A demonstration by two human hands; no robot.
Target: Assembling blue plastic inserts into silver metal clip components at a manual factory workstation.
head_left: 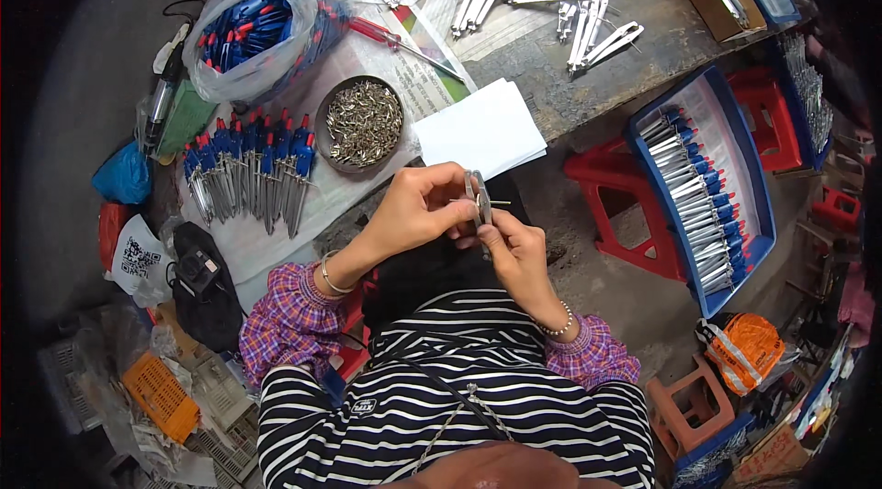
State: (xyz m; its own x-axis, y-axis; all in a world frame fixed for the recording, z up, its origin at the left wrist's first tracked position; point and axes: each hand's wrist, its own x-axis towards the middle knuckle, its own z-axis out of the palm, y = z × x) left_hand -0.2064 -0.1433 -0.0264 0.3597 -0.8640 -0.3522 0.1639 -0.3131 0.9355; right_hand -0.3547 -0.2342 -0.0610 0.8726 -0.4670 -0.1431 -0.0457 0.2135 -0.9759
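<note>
Metal compass stands upright between both hands, left hand fingers pinching its top, right hand gripping below.

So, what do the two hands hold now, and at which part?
Both hands hold one small metal compass-like piece: left hand pinches its upper end, right hand grips its lower part. A thin pin sticks out sideways.

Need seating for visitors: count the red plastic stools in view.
3: one under the blue tray, one behind that tray, one small at the right edge. More may be hidden.
</note>
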